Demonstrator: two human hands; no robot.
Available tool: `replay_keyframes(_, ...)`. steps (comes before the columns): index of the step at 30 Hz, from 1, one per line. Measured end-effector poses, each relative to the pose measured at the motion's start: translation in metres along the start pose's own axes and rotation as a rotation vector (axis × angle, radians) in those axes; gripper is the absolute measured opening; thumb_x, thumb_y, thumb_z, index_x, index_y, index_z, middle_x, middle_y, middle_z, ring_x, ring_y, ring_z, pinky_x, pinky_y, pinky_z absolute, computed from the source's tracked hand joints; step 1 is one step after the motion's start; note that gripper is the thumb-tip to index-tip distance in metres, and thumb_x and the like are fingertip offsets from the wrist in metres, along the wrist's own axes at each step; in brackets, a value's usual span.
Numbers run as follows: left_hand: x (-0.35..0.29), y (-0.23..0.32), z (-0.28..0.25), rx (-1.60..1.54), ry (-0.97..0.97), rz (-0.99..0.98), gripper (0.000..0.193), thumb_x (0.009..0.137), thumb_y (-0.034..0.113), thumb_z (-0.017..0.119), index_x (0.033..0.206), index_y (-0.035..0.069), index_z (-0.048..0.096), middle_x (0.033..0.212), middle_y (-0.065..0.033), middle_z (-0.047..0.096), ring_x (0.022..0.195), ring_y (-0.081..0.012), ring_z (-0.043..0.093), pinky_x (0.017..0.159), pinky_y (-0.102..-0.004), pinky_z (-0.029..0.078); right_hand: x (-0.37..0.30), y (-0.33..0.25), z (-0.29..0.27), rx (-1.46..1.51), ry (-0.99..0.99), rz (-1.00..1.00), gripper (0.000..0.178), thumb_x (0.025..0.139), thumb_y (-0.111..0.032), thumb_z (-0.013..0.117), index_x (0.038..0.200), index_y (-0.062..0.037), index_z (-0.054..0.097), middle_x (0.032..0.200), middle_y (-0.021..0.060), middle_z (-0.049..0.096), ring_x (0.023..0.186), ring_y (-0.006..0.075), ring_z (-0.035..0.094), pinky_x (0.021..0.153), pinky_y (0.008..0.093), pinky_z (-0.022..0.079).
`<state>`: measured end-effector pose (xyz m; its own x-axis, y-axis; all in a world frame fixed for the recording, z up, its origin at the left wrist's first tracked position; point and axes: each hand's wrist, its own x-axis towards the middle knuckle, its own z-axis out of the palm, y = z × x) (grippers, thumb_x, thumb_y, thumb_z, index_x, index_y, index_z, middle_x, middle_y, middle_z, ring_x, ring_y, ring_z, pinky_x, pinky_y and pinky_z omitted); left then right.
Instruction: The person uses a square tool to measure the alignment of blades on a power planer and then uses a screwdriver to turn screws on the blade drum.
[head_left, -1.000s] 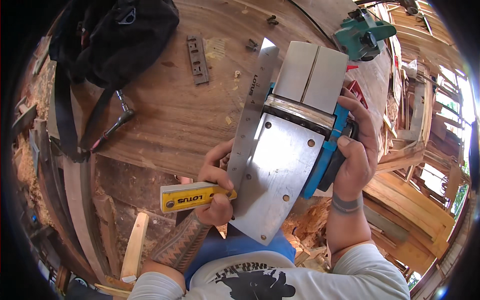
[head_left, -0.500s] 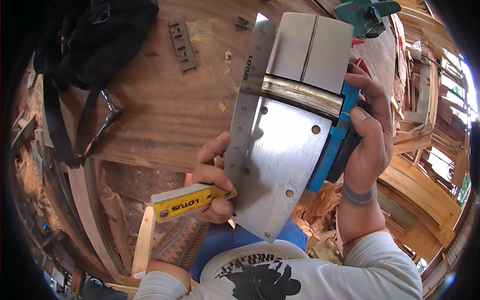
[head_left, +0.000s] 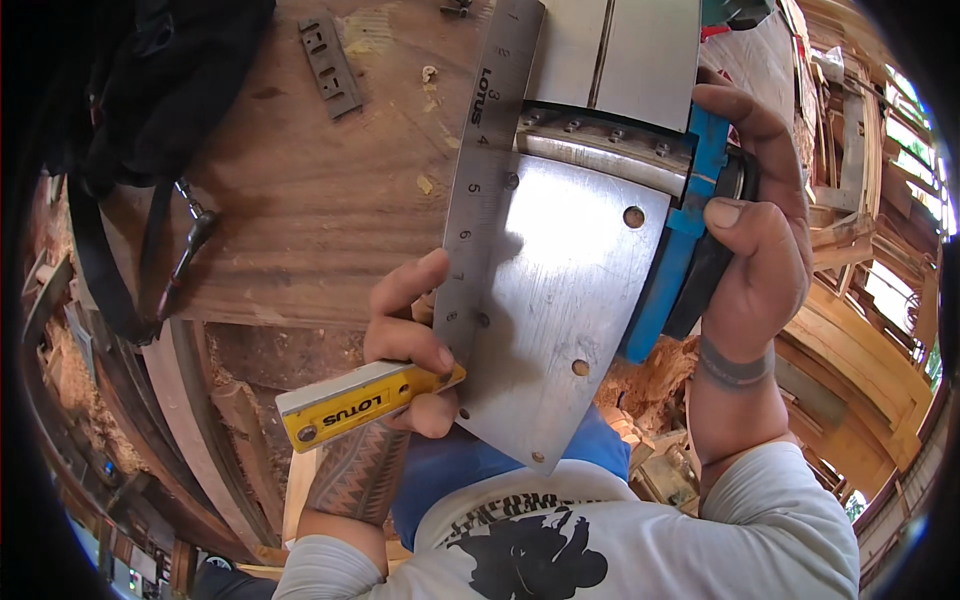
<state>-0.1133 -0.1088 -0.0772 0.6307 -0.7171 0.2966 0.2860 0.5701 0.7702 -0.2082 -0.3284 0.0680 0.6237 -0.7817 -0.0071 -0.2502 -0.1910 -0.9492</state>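
A blue electric hand planer (head_left: 590, 260) lies sole up in front of me, its metal plates facing me. Across the gap between the plates runs the cutter drum (head_left: 600, 155), with several bolt heads showing. My right hand (head_left: 755, 230) is closed round the planer's blue right side, thumb near the drum's end. My left hand (head_left: 415, 345) pinches the yellow handle of a try square (head_left: 370, 403) between thumb and fingers. The square's steel blade, marked like a ruler, lies along the left edge of the planer's sole and crosses beside the drum.
On the wooden bench (head_left: 300, 220) rest a slotted planer blade (head_left: 330, 68), wood chips and a black bag (head_left: 170, 80). A socket wrench (head_left: 192, 235) lies by the bag's strap. Stacked lumber (head_left: 840, 390) stands at right, with boards and shavings at lower left.
The drum has turned, bringing its row of bolts into sight. The planer and square sit slightly higher in view, and the bench things have shifted up and left. Both hands keep their holds.
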Motion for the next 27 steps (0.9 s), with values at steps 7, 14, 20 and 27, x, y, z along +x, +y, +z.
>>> replay_keyframes(7,0.018,0.003,-0.011,0.09,-0.149,0.041,0.051,0.085,0.062,0.078,0.1,0.018,0.056,0.158,-0.0201,0.04,0.147,-0.0366,0.042,0.12,-0.0501,0.038,0.0,-0.001,0.0,0.019,0.012,0.03,0.07,0.074,-0.022,0.051,0.137,0.0097,0.053,0.136,0.0202,0.059,0.128,0.0253,0.057,0.115,0.0375,0.04)
replay_keyframes(14,0.028,0.018,-0.02,0.162,-0.253,-0.013,0.041,0.078,0.028,0.09,0.103,0.014,0.061,0.159,-0.0222,0.035,0.147,-0.0431,0.041,0.117,-0.0499,0.042,0.001,0.002,-0.001,0.025,0.007,0.032,0.07,0.075,-0.021,0.051,0.138,0.0104,0.052,0.133,0.0204,0.061,0.124,0.0253,0.06,0.111,0.0371,0.044)
replay_keyframes(20,0.032,0.039,-0.026,0.248,-0.31,-0.149,0.033,0.078,0.009,0.084,0.103,0.015,0.064,0.158,-0.0215,0.036,0.146,-0.041,0.044,0.119,-0.0471,0.042,0.001,0.0,0.001,0.118,-0.027,0.012,0.071,0.075,-0.023,0.052,0.138,0.0098,0.052,0.13,0.0199,0.062,0.123,0.0249,0.06,0.111,0.0364,0.043)
replay_keyframes(27,0.033,0.046,-0.029,0.323,-0.336,-0.24,0.036,0.076,0.003,0.087,0.101,0.018,0.065,0.156,-0.0169,0.041,0.144,-0.0376,0.046,0.117,-0.0465,0.046,0.001,-0.007,0.008,0.279,-0.105,-0.082,0.072,0.074,-0.023,0.052,0.139,0.0092,0.052,0.129,0.0195,0.063,0.12,0.0245,0.062,0.109,0.0354,0.045)
